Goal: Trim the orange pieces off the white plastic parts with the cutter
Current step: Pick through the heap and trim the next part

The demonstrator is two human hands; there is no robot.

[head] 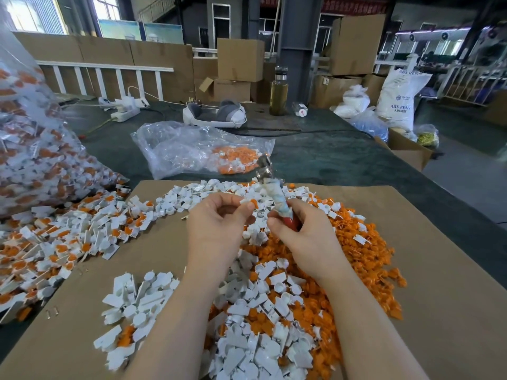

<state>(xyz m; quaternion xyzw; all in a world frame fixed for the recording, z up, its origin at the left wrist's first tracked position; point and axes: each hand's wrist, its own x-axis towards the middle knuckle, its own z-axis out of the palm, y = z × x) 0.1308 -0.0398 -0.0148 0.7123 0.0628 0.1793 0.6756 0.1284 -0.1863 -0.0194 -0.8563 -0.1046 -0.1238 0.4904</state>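
My left hand pinches a small white plastic part with an orange piece between thumb and fingers. My right hand grips the cutter, whose red handles are wrapped in tape and whose metal jaws point up and away, apart from the part. Both hands hover above a sheet of cardboard. Untrimmed white-and-orange parts lie heaped at the left. Under my arms, white pieces lie mixed into a heap of orange pieces.
A large clear bag of untrimmed parts stands at the left, a smaller bag beyond the cardboard. Farther back on the dark table lie a power strip, a white headset and a bottle. Cartons and sacks stand at the right.
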